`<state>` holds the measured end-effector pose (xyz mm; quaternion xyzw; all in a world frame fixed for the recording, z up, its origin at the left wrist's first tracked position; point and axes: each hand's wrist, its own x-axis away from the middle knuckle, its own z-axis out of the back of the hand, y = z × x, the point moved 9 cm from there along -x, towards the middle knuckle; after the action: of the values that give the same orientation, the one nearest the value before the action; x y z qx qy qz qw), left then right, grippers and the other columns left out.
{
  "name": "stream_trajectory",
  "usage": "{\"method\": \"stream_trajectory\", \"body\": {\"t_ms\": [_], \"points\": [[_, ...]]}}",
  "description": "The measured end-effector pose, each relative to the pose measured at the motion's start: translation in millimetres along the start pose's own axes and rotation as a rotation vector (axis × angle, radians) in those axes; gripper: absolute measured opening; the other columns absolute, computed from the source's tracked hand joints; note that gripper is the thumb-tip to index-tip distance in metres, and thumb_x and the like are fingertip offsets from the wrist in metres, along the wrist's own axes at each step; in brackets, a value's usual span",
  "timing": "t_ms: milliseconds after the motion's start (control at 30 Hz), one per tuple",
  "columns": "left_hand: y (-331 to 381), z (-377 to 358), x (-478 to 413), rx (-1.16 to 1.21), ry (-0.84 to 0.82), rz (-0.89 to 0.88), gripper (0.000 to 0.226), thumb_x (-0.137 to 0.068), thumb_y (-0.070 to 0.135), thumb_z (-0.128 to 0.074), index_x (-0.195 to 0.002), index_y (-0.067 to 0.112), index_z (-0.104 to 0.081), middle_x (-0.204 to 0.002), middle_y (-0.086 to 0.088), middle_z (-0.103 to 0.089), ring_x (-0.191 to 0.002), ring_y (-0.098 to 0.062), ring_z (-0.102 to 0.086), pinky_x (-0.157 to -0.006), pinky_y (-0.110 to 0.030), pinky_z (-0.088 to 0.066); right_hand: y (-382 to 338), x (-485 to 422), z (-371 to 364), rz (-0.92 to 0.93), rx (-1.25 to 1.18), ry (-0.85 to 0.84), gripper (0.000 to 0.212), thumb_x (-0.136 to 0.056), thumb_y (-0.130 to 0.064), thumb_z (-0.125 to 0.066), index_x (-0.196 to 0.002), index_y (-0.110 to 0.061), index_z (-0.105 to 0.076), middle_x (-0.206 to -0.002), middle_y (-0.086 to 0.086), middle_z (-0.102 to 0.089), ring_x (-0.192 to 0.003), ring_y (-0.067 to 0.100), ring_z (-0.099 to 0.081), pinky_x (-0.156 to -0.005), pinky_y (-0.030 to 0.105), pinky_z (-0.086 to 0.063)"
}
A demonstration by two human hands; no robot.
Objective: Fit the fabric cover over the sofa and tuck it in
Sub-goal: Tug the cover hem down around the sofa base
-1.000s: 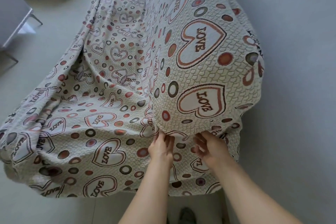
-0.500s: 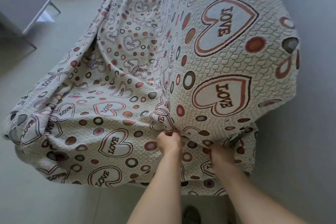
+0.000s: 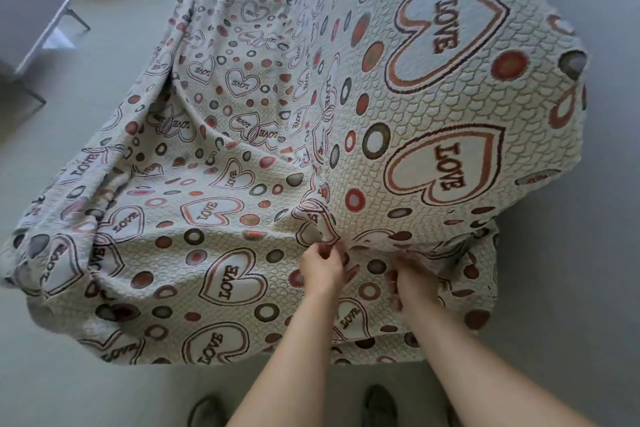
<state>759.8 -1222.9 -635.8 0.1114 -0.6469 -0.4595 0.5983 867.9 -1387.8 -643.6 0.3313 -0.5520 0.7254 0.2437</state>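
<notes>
Whereas left fingers lay straighter a second ago, cream heart-printed quilted fabric cover (image 3: pixel 242 218) now pinched by left hand (image 3: pixel 322 267); right hand (image 3: pixel 414 286) pushed beneath it, grip indeterminable; tucking underway.

"LOVE" inside hearts, repeated across the fabric cover (image 3: pixel 433 218)

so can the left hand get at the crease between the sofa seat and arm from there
Probably yes: the left hand pinches the cover right at the near end of the crease, and nothing lies across it farther up.
</notes>
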Motion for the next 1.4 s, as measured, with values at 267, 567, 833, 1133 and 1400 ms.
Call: {"method": "stream_trajectory", "body": {"t_ms": [267, 567, 833, 1133, 1400], "points": [[50.5, 128.4, -13.5, -1.028, 0.112, -0.755, 0.057, -0.075, 0.008, -0.066, -0.128, 0.028, -0.056, -0.136, 0.010, -0.049, -0.126, -0.015, -0.042, -0.103, -0.033, -0.034, 37.6, 69.9, -111.0, 0.339, 0.662, 0.079, 0.055, -0.078, -0.038, -0.072, -0.122, -0.014, -0.049, -0.124, 0.007, -0.055, -0.112, 0.028, -0.055, -0.089, 0.038, -0.043], [79.1, 194.0, -76.7, -1.301, 0.027, -0.786, 0.051, -0.088, 0.041, -0.056, -0.137, 0.037, -0.040, -0.140, 0.012, -0.045, -0.129, -0.018, -0.033, -0.102, -0.034, -0.025, 29.2, 78.9, -101.3, 0.211, 0.801, 0.361, 0.020, -0.091, -0.023, -0.054, -0.107, -0.013, -0.062, -0.112, 0.021, -0.064, -0.102, 0.040, -0.061, -0.087, 0.039, -0.045], [65.3, 221.1, -67.6, -1.452, -0.039, -0.973, 0.027, -0.085, 0.011, -0.051, -0.100, 0.025, -0.068, -0.094, 0.005, -0.061, -0.104, -0.020, -0.045, -0.086, -0.033, -0.030, 63.1, 107.2, -99.7, 0.184, 1.279, 0.266, 0.023, -0.090, -0.023, -0.053, -0.113, -0.018, -0.058, -0.119, 0.012, -0.062, -0.110, 0.033, -0.059, -0.087, 0.038, -0.045], [66.5, 243.7, -59.8, -1.464, -0.070, -0.867, 0.031, -0.093, 0.024, -0.047, -0.119, 0.036, -0.056, -0.119, 0.011, -0.052, -0.123, -0.018, -0.041, -0.115, -0.042, -0.013, 34.7, 141.9, -176.2, 0.544, 1.114, 0.135, 0.029, -0.097, -0.044, -0.043, -0.082, -0.021, -0.053, -0.097, 0.003, -0.066, -0.086, 0.027, -0.060, -0.066, 0.033, -0.041], [117.8, 370.0, -65.6, -1.150, 0.551, -0.865, 0.061, -0.078, 0.020, -0.063, -0.135, 0.012, -0.045, -0.135, -0.011, -0.040, -0.128, -0.032, -0.035, -0.116, -0.046, -0.007, 51.8, 186.4, -282.0, 0.715, 1.097, -0.213, 0.016, -0.097, -0.038, -0.045, -0.088, -0.025, -0.049, -0.092, -0.007, -0.059, -0.086, 0.022, -0.060, -0.070, 0.036, -0.048]]}}
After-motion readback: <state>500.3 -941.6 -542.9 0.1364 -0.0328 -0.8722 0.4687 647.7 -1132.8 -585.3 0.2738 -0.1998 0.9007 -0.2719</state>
